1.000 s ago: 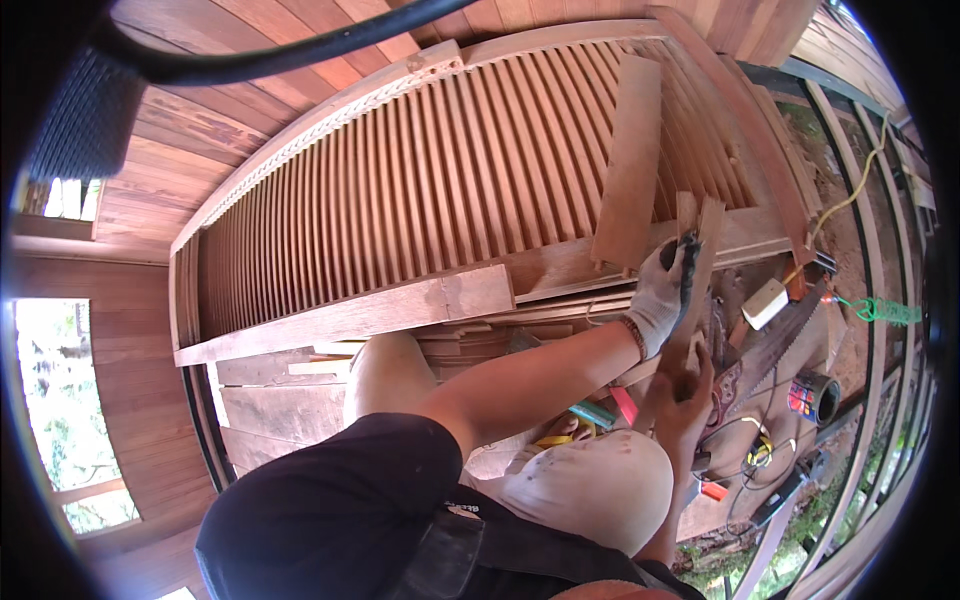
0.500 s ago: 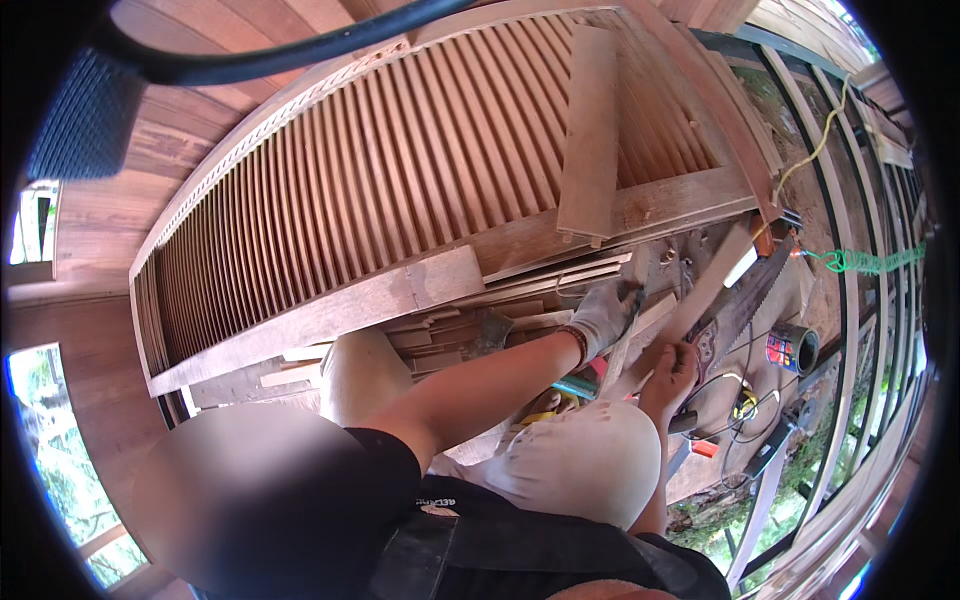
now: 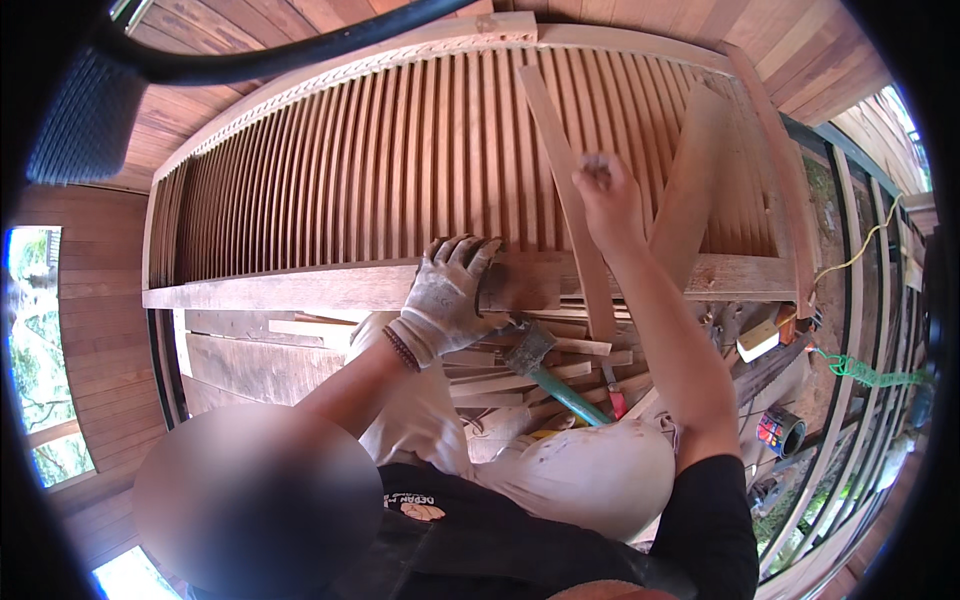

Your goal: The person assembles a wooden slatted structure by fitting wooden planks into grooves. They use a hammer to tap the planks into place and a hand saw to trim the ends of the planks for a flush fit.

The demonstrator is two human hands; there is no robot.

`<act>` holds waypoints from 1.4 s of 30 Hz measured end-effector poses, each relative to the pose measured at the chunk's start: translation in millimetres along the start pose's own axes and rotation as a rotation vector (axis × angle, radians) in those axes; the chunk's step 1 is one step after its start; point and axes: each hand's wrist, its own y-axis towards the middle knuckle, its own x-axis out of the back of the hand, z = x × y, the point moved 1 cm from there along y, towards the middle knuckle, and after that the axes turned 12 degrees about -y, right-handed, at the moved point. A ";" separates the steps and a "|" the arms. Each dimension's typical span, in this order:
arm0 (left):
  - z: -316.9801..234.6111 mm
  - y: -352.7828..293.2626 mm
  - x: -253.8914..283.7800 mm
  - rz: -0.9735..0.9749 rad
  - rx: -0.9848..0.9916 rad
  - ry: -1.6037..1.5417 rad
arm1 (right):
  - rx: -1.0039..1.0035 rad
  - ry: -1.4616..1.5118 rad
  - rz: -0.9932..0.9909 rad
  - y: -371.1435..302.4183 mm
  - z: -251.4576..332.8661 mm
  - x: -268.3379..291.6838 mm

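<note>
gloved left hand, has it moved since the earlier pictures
Yes, leftward: against the slatted panel, the gloved left hand has gone from near the right end to about the middle.

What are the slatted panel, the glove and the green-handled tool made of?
Slatted panel: wood, seemingly unvarnished, given its dull brown surface. Glove: probably fabric, matt and stained, judging by its soft creases. Green-handled tool: dull grey head, likely metal; smooth handle, painted or plastic.
</note>
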 end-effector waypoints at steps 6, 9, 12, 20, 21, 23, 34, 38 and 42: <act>28.8 25.6 -9.7 -0.238 -0.145 -0.767 | -0.105 0.055 0.021 12.7 30.7 -57.5; 46.9 80.5 1.5 -0.249 -0.161 -0.786 | -0.156 0.018 0.044 25.3 33.2 -72.1; 36.7 127.8 0.9 -0.128 0.406 -1.420 | -0.066 -0.098 0.095 54.3 16.5 -70.1; 63.2 156.8 -16.8 -0.263 0.381 -1.208 | -0.167 -1.459 -0.369 9.0 11.2 69.6; 65.5 156.0 -19.2 -0.282 0.345 -1.272 | -0.218 -1.396 -0.357 6.2 -6.2 85.4; 63.0 157.4 -16.4 -0.260 0.434 -1.352 | -0.335 -1.272 -0.342 -1.0 -31.4 109.8; 79.9 165.7 -26.0 -0.187 0.413 -1.248 | -0.090 -0.608 -0.101 -4.5 19.9 73.0; 67.8 164.1 -16.6 -0.174 0.436 -1.308 | 0.052 -0.895 -0.008 9.5 30.3 21.5; 68.6 168.2 -20.3 -0.174 0.431 -1.326 | -0.026 -0.857 0.091 21.3 45.0 -4.2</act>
